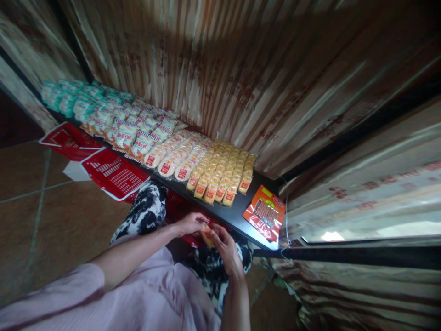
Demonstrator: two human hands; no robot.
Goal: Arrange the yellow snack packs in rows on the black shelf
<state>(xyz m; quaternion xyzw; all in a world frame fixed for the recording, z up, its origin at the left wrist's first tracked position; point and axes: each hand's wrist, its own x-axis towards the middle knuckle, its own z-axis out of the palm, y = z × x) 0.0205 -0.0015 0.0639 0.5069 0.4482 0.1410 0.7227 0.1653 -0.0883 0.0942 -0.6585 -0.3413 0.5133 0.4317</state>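
Note:
Low over my lap, my left hand [192, 224] and my right hand [223, 241] are closed on a small yellow snack packet [206, 235] with an orange-red label. My left fingers pinch its upper end, while the right thumb and fingers grip its right side. Just beyond my hands, rows of similar yellow snack packets [220, 172] lie overlapping on a black shelf [237, 215]. Left of these come rows of round white wrapped crackers [182, 172]. An orange pouch [266, 213] with a clear window showing brown sticks lies at the shelf's right end.
Farther left on the shelf are white snack bags [126, 133] and green-and-white bags [82, 105]. Red baskets [113, 172] stand on the tiled floor below it. A pleated patterned curtain [206, 69] hangs behind, and a dark bar [361, 259] crosses at the right.

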